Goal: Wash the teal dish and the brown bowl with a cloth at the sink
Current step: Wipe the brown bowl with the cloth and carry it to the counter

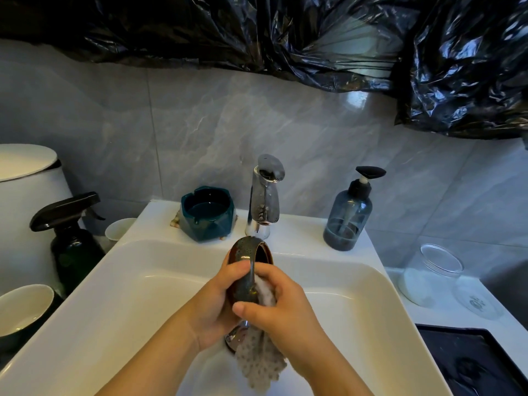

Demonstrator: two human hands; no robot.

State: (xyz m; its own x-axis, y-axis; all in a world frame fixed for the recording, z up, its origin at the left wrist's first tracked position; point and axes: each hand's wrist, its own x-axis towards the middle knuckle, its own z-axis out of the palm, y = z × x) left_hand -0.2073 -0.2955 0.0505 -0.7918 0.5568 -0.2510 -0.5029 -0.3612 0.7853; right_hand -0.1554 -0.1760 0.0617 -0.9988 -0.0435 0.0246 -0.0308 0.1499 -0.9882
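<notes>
While the left hand [217,304] grips the brown bowl [248,270] round its outer wall, the right hand [283,304] clutches the cloth [260,364] against the bowl's mouth. Bowl: one, glossy, dark-speckled, tipped on edge between both hands over the sink [143,281]. Teal dish [207,214]: one, faceted, notched rim, beyond the left hand. Cloth: one, grey, dotted, hanging below the right hand. Print on a clear lid [477,304], right of the right hand: illegible.
</notes>
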